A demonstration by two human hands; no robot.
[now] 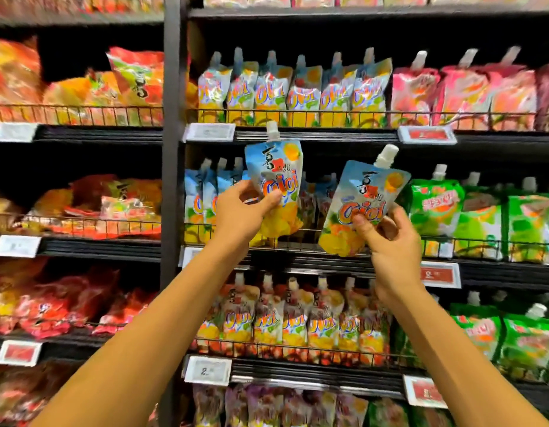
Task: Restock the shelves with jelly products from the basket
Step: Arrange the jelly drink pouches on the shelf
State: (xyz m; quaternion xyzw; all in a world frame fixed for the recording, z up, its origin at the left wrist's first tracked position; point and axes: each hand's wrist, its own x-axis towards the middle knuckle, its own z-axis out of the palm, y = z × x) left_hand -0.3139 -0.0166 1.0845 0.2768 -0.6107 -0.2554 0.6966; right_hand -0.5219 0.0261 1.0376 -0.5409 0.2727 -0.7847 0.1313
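Both hands are raised in front of the middle shelf [298, 246], each holding a blue-and-yellow jelly pouch with a white spout cap. My left hand [242, 214] grips the left jelly pouch [278, 171] upright by its lower half. My right hand [390, 241] pinches the right jelly pouch [364, 195], which tilts to the right. Behind them, matching blue pouches [205, 192] stand at the left of this shelf; a gap in the row lies behind the held pouches. The basket is out of view.
A black upright post [171, 149] splits the shelving. Green pouches [483, 217] fill the right of the middle shelf. Orange pouches [291, 90] and pink pouches [458, 94] stand above, mixed-fruit pouches [298, 318] below. Red snack bags [82, 204] lie on the left shelves. Wire rails front each shelf.
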